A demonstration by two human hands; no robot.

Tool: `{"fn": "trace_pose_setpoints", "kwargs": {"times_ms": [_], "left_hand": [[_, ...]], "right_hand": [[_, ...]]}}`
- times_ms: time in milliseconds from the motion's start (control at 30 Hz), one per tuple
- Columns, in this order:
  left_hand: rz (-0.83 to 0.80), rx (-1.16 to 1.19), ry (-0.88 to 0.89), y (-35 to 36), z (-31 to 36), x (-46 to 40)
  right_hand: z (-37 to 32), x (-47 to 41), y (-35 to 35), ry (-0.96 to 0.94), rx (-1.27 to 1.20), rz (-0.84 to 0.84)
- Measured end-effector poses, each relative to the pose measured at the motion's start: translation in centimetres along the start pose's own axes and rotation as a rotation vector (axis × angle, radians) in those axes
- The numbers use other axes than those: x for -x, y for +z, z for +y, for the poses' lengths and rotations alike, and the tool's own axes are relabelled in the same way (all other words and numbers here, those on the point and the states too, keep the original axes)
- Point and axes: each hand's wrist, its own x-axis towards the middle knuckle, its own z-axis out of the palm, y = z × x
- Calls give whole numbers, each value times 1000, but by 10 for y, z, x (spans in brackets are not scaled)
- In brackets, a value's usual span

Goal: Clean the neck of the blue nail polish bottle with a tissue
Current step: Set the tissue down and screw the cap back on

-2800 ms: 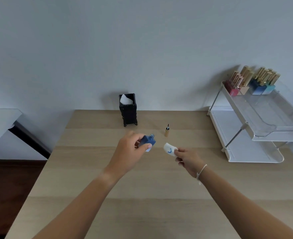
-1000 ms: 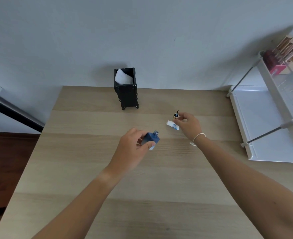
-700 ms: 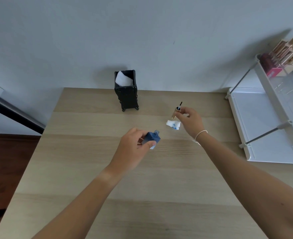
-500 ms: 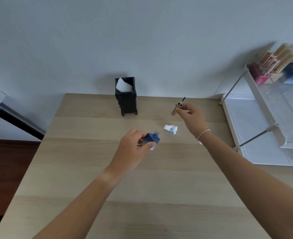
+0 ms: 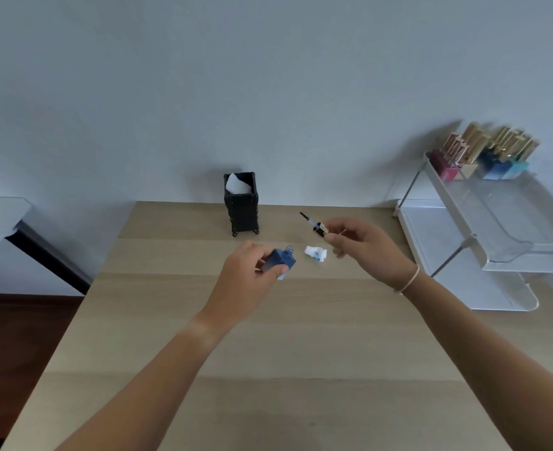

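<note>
Nearest, the left hand [image 5: 247, 281] is gripping the square blue glass nail polish bottle [image 5: 280, 260] above the pale wooden table [image 5: 268, 353], its open neck tilting up-right. Beyond, the crumpled blue-stained white tissue [image 5: 315, 254] is lying, while the right hand [image 5: 366, 249] is pinching the gold-capped brush [image 5: 314, 225], bristles pointing up-left.

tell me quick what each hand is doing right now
Left hand: closed on the blue bottle, uncapped.
Right hand: holding the brush cap; tissue lies on the table.

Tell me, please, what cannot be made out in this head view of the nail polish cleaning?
- Blue bottle: lower body hidden by left hand; neck too small to judge clean.
- Brush cap: gold end covered by right hand.
- Rack bottles: labels too small.
</note>
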Motion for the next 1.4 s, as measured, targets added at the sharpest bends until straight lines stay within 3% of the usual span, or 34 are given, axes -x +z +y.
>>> {"fn": "trace_pose_setpoints", "kwargs": {"times_ms": [233, 600, 1400], "left_hand": [[3, 5, 37, -6, 4, 10], [-18, -16, 84, -11, 6, 13], [-65, -63, 137, -8, 11, 8]], "right_hand": [[-15, 22, -2, -96, 223, 6], [-25, 24, 0, -166, 264, 59], [-30, 8, 5, -247, 470, -61]]}}
